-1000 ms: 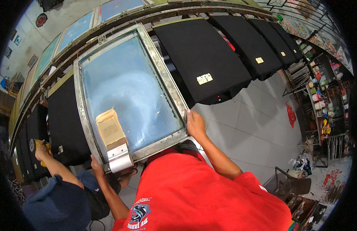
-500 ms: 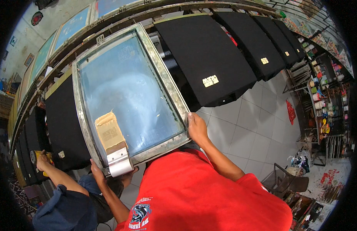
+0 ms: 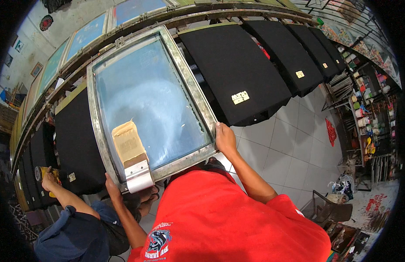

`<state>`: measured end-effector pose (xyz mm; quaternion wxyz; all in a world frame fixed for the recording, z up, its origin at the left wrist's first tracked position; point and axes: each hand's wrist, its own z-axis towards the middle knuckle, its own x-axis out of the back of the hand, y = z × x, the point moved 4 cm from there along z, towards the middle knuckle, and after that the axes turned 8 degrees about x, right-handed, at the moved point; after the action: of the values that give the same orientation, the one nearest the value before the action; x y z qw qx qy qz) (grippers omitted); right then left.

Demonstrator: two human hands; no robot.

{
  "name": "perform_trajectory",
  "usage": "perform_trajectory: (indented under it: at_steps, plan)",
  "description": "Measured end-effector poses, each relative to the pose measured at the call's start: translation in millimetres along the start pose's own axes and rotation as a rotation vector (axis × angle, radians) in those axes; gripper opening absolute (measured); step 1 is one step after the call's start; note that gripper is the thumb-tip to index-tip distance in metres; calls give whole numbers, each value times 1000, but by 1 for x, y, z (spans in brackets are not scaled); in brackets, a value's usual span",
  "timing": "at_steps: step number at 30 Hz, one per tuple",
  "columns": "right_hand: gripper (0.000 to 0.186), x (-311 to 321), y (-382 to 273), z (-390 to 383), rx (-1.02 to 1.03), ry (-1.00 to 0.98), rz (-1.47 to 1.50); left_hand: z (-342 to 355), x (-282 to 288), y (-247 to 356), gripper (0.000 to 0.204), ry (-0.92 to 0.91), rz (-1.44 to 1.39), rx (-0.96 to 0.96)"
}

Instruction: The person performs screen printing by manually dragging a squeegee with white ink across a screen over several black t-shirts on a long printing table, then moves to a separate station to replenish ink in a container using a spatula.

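My left hand (image 3: 112, 187) grips the lower left edge of a metal-framed printing screen (image 3: 193, 91) with blue mesh. My right hand (image 3: 225, 139) holds its right edge near the lower corner, thumb on the frame. At the screen's lower left a silver squeegee (image 3: 138, 177) rests next to a thick cream patch of ink (image 3: 127, 136). Under and beside the screen are sloped boards covered in black fabric (image 3: 224, 65), several bearing small cream prints.
A co-worker in dark blue (image 3: 71, 233) reaches in at lower left, their hand (image 3: 48, 180) on a yellow roll-like tool. Framed screens (image 3: 84, 35) line the far rail. Paint-pot shelves (image 3: 364, 113) stand right; a chair (image 3: 331, 205) sits on the tiles.
The screen and both my hands appear shifted very slightly right and up in the view, much as the surrounding boards shift. My grip looks the same.
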<state>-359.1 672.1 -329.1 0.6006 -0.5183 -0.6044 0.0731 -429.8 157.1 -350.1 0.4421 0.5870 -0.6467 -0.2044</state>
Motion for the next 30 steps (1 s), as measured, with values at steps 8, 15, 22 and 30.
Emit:
perform_trajectory:
  at_steps: [8,15,22,30]
  plan:
    - [44,-4,3,0,13,50,44,10,0,-9,61,30,71,-6]
    - [44,-4,2,2,18,52,33,4,-5,2,62,33,120,-30]
    - [45,-6,2,6,18,46,22,13,-4,-10,63,7,53,-1]
    - [42,-10,7,1,32,54,23,11,-7,-8,63,-20,85,-20]
